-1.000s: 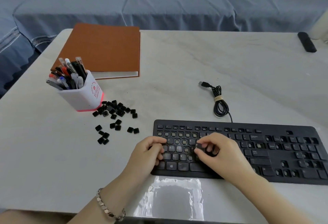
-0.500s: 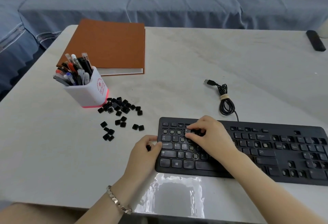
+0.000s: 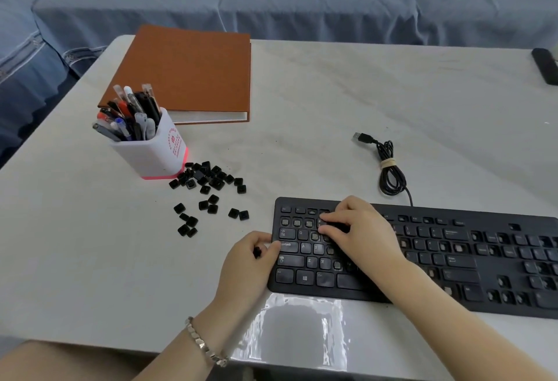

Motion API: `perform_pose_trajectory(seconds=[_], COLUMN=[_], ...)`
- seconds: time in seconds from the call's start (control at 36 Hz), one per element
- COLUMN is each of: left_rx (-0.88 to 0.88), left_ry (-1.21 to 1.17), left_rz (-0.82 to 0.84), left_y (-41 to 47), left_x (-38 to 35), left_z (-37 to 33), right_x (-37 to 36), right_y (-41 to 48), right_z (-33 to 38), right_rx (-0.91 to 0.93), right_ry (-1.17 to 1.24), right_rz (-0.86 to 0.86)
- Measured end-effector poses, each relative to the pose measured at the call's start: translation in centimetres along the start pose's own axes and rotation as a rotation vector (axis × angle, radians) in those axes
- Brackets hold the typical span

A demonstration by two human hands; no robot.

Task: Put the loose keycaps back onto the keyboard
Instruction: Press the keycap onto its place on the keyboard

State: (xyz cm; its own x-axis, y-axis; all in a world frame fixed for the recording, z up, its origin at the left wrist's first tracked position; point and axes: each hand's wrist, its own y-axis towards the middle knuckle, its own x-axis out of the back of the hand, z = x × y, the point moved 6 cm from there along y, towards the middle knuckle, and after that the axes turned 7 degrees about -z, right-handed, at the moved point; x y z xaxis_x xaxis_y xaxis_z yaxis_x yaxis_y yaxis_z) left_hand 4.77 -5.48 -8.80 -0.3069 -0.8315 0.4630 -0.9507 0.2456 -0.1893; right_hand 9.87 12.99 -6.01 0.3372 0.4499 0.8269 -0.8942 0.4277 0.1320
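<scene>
Black keyboard (image 3: pixel 471 262) on tabletop (image 3: pixel 332 93), many sockets bare. Loose keycaps (image 3: pixel 208 182) lie scattered beyond and left of the left fingers, by the pen cup (image 3: pixel 151 154). Versus 1 s ago: left hand (image 3: pixel 247 265) has come off the keys to the keyboard's left edge, and right hand (image 3: pixel 359 229) has moved up to the number row. Left fingers are curled, pinching one keycap (image 3: pixel 257 251). Right fingers are bent with tips on the keys; can't tell if they hold anything.

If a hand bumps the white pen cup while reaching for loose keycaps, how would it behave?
The pen cup looks top-heavy: pens lean out above its rim, so a knock might tip it. Its flat squarish base would probably slide, not roll. The keycaps lying against its base look small and light, and would likely scatter.
</scene>
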Motion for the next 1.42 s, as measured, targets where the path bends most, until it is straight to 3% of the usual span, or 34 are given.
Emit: perform_pose_trajectory(seconds=[0.14, 0.44, 0.58, 0.72, 0.81, 0.92, 1.06, 1.17, 1.28, 1.42], left_rx=[0.003, 0.084, 0.390, 0.656, 0.704, 0.722, 0.755, 0.740, 0.745, 0.783], left_ry=[0.018, -0.009, -0.354, -0.992, -1.169, -1.171, -1.181, -1.127, -1.073, -1.137], left_rz=[-0.003, 0.019, -0.018, 0.008, 0.122, 0.252, 0.366, 0.404, 0.431, 0.450], left_y=[0.0, -0.2, -0.3, -0.7, -1.3, -2.0, -2.7, -3.2, -3.4, -3.8], left_x=[0.1, 0.2, 0.6, 0.9, 0.8, 0.7, 0.1, -0.4, -0.6, -1.0], left_z=[0.1, -0.3, -0.1, -1.7, -2.9, -3.9, -4.9, -5.9, -6.1, -6.6], right_x=[0.1, -0.1, -0.8, -0.3, 0.1, 1.1, 2.8, 2.1, 2.3, 2.8], right_y=[-2.0, -2.8, -2.7, -2.6, -2.5, -2.6, -2.9, -3.4, -3.2, -3.2], right_z=[1.3, 2.3, 2.5, 1.7, 1.0, 2.0, 6.1, 7.3, 7.2, 6.7], right_rx=[0.263, 0.443, 0.422, 0.280, 0.129, 0.019, 0.167, 0.231, 0.292, 0.206], right_ry=[-0.228, -0.462, -0.501, -0.296, -0.101, 0.190, 0.398, 0.394, 0.343, 0.355], right_rz=[-0.233, -0.304, -0.293, -0.246, -0.198, -0.173, -0.099, 0.048, 0.036, 0.036])
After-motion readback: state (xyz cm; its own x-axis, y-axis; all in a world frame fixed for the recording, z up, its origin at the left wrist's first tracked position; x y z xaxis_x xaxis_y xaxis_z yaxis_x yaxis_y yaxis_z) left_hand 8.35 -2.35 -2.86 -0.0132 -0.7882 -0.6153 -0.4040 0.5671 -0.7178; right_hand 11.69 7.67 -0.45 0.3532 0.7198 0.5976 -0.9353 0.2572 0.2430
